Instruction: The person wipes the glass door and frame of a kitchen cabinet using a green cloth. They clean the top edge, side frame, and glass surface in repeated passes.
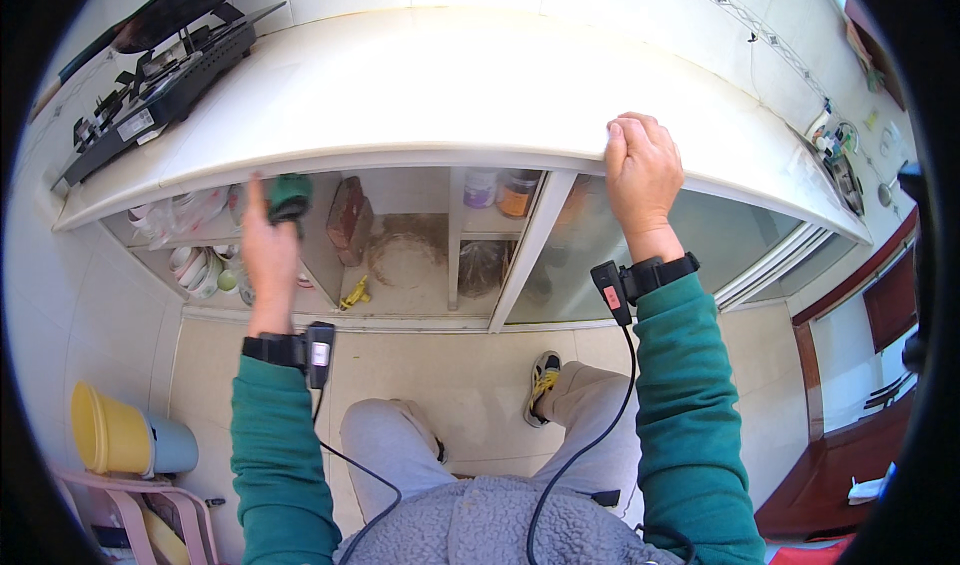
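My left hand (268,260), smeared by motion, is at the open front of the cabinet under the counter. At its fingers is a dark green object (290,193) with a darker lower part; its kind is too blurred to tell, but the hand appears closed on it. Higher up, my right hand (645,170) rests on the front edge of the white countertop (440,85), fingers curled together over it. Inside the cabinet, a reddish brick-like block (348,221) stands against the divider, and a small yellow valve-like piece (356,293) lies on the cabinet floor.
Bowls (195,270) and plastic bags (195,210) fill the left shelves. Jars (515,195) stand behind the sliding door frame (535,250). A black gas stove (160,90) sits on the counter at far left. Below are a yellow bucket (105,430) and pink stool (150,510).
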Demonstrator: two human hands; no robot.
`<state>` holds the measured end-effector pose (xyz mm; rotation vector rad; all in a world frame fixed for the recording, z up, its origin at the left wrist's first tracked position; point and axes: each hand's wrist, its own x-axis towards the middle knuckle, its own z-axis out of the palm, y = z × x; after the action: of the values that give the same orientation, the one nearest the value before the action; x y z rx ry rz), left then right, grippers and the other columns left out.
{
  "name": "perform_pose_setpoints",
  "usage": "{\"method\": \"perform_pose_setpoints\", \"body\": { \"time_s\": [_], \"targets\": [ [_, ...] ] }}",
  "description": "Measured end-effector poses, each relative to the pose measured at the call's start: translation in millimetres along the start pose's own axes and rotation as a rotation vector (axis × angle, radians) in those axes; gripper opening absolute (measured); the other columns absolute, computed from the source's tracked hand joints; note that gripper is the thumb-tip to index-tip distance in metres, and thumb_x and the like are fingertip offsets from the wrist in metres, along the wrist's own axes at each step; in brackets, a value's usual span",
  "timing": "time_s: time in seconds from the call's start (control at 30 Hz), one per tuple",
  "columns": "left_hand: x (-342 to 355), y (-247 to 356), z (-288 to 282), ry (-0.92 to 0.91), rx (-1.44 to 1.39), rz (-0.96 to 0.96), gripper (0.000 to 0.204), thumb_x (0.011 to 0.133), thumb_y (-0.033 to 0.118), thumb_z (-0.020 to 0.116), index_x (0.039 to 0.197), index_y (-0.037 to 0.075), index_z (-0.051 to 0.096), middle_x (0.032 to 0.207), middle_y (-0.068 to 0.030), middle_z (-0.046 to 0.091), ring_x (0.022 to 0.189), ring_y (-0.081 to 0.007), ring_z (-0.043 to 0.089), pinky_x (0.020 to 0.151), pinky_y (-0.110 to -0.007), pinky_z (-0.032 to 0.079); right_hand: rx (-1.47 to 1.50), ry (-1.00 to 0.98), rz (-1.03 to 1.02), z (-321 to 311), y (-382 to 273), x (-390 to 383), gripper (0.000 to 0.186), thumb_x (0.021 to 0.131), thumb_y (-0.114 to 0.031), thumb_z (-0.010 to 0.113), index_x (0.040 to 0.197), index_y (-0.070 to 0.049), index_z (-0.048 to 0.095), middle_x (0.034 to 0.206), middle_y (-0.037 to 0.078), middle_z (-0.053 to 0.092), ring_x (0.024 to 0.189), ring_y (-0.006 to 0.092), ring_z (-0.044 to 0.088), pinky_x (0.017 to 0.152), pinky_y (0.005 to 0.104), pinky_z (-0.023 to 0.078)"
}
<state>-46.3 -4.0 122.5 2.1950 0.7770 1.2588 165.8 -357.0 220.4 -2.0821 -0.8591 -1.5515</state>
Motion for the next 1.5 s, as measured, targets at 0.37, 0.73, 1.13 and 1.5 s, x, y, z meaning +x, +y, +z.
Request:
{"method": "perform_pose_setpoints", "body": {
  "time_s": [0.37,0.73,1.13,1.5],
  "targets": [
    [107.7,-113.4,-75.3,0.551,-0.397,-0.317,0.021,0.093,0.015,0.053,0.103,-0.003,0.059,0.093,-0.0097,0.065,0.080,-0.0221,0.061,0.075,-0.035,0.049,-0.015,0.012,-0.005,3.0,0.3,-0.5,0.010,0.084,-0.017,0.059,0.079,-0.010,0.063,0.089,0.003,0.065,0.082,0.0244,0.060,0.074,0.0373,0.046],
    [-31.9,89.9,68.0,0.298,-0.043,0.295,0.028,0.081,0.001,0.062,0.105,-0.008,0.052,0.116,-0.0278,0.043,0.109,-0.0433,0.045,0.097,-0.048,0.037,-0.030,0.005,-0.007,3.4,1.0,-1.2,0.012,0.085,-0.018,0.057,0.080,-0.010,0.064,0.089,0.003,0.065,0.082,0.0242,0.060,0.073,0.0369,0.046],
    [13.9,9.2,3.3,0.168,0.359,0.773,0.049,0.072,-0.006,0.055,0.120,0.002,0.057,0.126,-0.0136,0.051,0.109,-0.0343,0.051,0.093,-0.043,0.041,-0.022,0.004,-0.016,2.6,2.5,-2.4,0.014,0.087,-0.019,0.056,0.081,-0.010,0.064,0.090,0.003,0.065,0.083,0.0237,0.060,0.075,0.0364,0.048],
    [122.7,-227.3,-105.2,0.285,-0.279,-0.390,0.037,0.086,0.010,0.050,0.120,-0.001,0.059,0.107,-0.0199,0.066,0.099,-0.0301,0.064,0.086,-0.037,0.047,-0.024,-0.013,-0.007,2.0,0.5,-1.2,0.014,0.088,-0.020,0.055,0.081,-0.010,0.064,0.090,0.002,0.065,0.083,0.0232,0.060,0.075,0.0357,0.047]
  ]
}}
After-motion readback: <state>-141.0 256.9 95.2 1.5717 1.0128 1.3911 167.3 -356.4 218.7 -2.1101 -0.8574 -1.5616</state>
